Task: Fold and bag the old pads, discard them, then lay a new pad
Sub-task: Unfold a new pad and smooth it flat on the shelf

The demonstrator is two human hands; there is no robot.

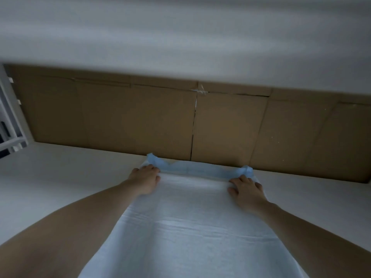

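You are leaning over a pale, off-white flat surface [60,177] that runs from left to right under your arms. Along its far edge stands a wall of flattened brown cardboard panels [140,117], seamed with vertical joins and a scrap of clear tape near the middle. Above the cardboard the view is a blurred grey-white band. At the far left edge you can see part of a white slatted frame [10,117].

The white absorbent pad with a light blue border [190,227] lies spread on the surface, reaching from the bottom of the view up to the foot of the cardboard. Its white face shows faint crosswise creases, and the blue border runs along the far edge, with both far corners rumpled and sticking up.

Your left hand [145,178] rests on the pad's far left corner, fingers curled over the edge there. Your right hand [247,187] lies on the far right corner, fingers bent down onto the pad just below the raised blue corner. Whether either hand actually pinches the material, you cannot tell.
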